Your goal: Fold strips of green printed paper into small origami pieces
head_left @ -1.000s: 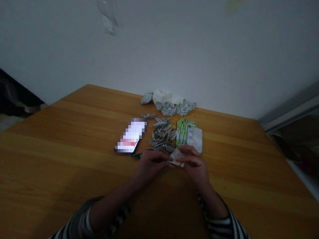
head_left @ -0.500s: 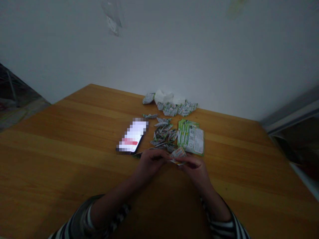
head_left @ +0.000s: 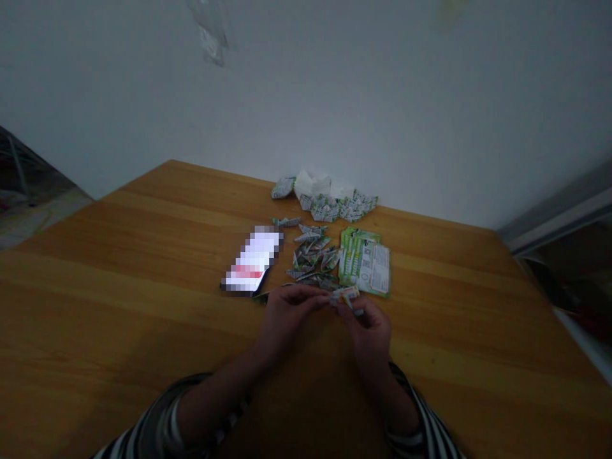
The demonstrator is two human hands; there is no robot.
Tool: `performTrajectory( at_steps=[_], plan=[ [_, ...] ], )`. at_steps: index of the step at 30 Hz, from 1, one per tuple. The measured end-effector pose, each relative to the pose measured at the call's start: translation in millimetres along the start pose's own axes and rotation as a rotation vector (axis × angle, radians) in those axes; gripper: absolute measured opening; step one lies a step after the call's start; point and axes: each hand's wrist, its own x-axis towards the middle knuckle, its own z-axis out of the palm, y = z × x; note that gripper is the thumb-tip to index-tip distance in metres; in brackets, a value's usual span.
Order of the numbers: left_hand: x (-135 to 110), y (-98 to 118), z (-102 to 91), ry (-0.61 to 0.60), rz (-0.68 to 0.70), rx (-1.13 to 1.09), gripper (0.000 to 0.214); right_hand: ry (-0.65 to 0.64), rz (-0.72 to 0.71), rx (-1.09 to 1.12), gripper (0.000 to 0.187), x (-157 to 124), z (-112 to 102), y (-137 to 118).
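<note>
Both my hands are low at the middle of the wooden table, close together. My left hand (head_left: pixel 291 312) and my right hand (head_left: pixel 368 326) pinch a small folded strip of printed paper (head_left: pixel 344 295) between their fingers, with part of it hidden by my fingertips. Just beyond them lies a heap of small folded green-and-white paper pieces (head_left: pixel 312 258). A stack of flat green printed sheets (head_left: pixel 364 262) rests to its right, directly ahead of my right hand.
A smartphone (head_left: pixel 252 261) with a lit, pixelated screen lies left of the heap. White tissue (head_left: pixel 313 185) and more folded pieces (head_left: pixel 340 207) sit at the table's far edge against a white wall (head_left: pixel 382 95). Dark shapes show beyond both table corners.
The paper strip now looks narrower and lies more level between my fingers. My right hand has drawn slightly nearer to me, and my forearms have shifted a little.
</note>
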Motion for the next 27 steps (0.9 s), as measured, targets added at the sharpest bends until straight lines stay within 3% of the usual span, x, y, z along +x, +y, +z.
performTrajectory(
  at_steps=[5, 13, 19, 27],
  plan=[
    [-3.1, -3.5, 4.3, 0.041, -0.03, -0.093, 0.02, 0.01, 0.02, 0.032, 0.025, -4.6, 6.5, -2.4],
    [-0.7, -7.4, 2.2, 0.022, 0.04, 0.045, 0.01, 0.001, 0.012, -0.002, 0.026, -7.2, 6.1, -0.9],
    [-6.3, -3.1, 6.1, 0.004, 0.093, 0.09, 0.019, 0.014, -0.013, 0.046, 0.027, -9.5, 10.2, -0.5],
    [-7.1, -2.5, 2.7, -0.002, 0.204, 0.268, 0.029, 0.078, 0.149, 0.219, 0.034, -11.4, 18.3, -3.0]
  ],
)
